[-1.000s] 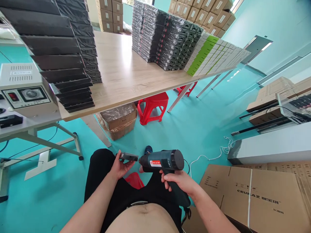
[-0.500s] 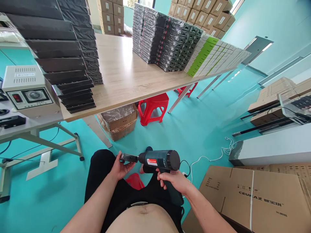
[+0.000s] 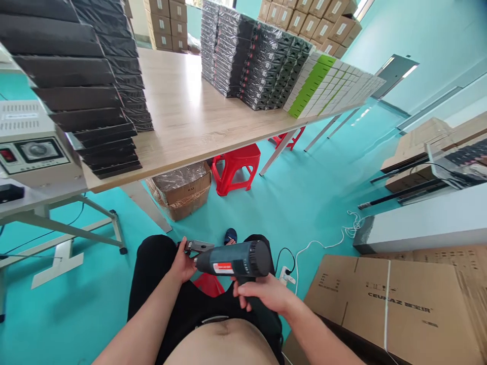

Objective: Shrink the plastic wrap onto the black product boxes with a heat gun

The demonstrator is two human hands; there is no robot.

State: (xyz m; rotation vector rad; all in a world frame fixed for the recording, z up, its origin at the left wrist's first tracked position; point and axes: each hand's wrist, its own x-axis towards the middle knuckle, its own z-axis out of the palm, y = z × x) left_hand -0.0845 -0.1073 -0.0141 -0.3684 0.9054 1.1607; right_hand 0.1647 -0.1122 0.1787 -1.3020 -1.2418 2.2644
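My right hand (image 3: 258, 292) is wrapped round the grip of a dark green heat gun (image 3: 232, 259) with a red and white label. Its nozzle points left, close to my left hand (image 3: 183, 263). That hand holds a small flat box (image 3: 200, 246) by its left end, above my left knee. A grey face of the box is turned up, and its dark end lies by my fingers. The heat gun's barrel passes just below the box and hides part of my left fingers.
Tall stacks of black boxes (image 3: 72, 86) and wrapped boxes (image 3: 258, 61) stand on the wooden table (image 3: 178, 121). A red stool (image 3: 238, 167) and an open carton (image 3: 182, 192) are beneath it. A large carton (image 3: 365, 299) lies to my right, near a power strip (image 3: 286, 276).
The heat gun has moved left and slightly down, its nozzle now below the small box. The box has turned, from a dark face to a grey one. The view has shifted slightly right.
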